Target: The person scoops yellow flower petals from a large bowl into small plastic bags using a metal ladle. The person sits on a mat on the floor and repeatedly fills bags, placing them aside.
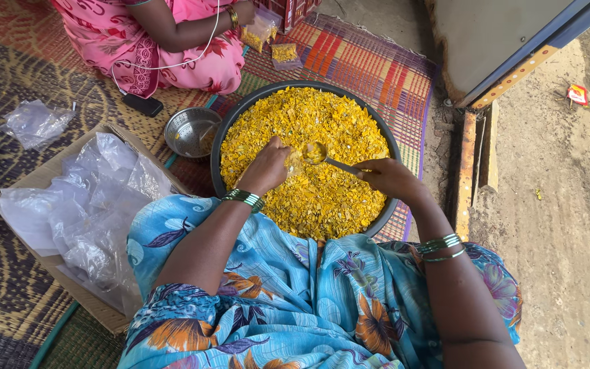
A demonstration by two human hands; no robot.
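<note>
A wide dark round pan (221, 130) lies on the mat in front of me, heaped with yellow snack pieces (322, 116). My left hand (266, 167) rests over the heap and grips a small clear plastic pouch (293, 162) held open at its mouth. My right hand (387, 178) holds the handle of a metal spoon (317, 153), whose bowl is loaded with yellow pieces right at the pouch's mouth. Green bangles sit on both my wrists.
A cardboard box (35, 174) of clear plastic bags lies at my left. A small steel strainer bowl (191, 131) sits by the pan. Another person in pink (165, 41) sits opposite with filled pouches (284, 53) and a black phone (143, 104). Bare ground and wooden planks lie right.
</note>
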